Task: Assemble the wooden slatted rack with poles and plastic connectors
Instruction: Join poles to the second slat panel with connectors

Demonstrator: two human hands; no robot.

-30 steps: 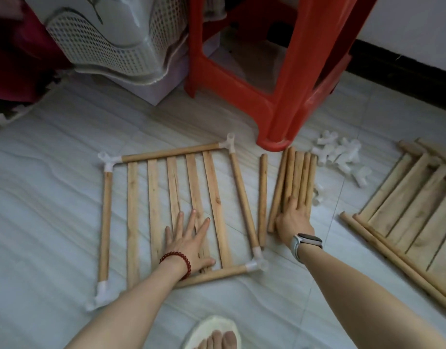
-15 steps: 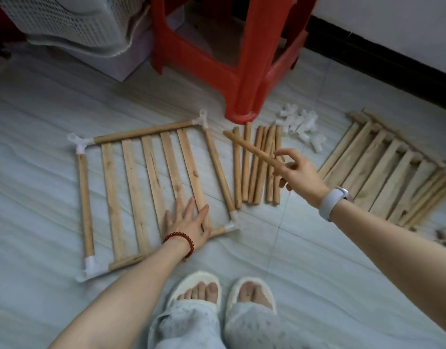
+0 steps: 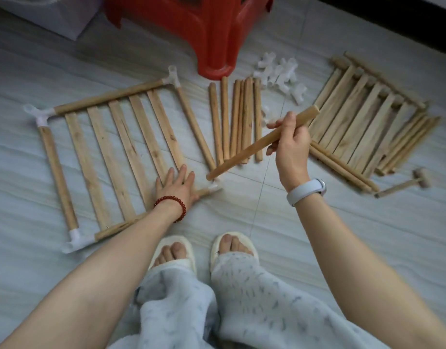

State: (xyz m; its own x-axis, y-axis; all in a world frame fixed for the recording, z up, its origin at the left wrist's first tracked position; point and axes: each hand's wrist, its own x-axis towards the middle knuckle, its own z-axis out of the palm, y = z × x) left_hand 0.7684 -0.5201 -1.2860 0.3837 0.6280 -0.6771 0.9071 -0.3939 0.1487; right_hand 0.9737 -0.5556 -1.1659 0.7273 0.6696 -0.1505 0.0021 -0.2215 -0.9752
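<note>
While left hand [image 3: 176, 188] presses rack [image 3: 121, 149], right hand [image 3: 290, 144] grips pole [image 3: 252, 147]

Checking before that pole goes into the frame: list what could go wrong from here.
1. The right hand grips the pole near its upper half, so the low tip may wobble and miss the corner connector.
2. Only the flat left hand steadies the slatted frame; a push could slide it or unseat slats.
3. The loose poles lie close by and could be knocked.
</note>
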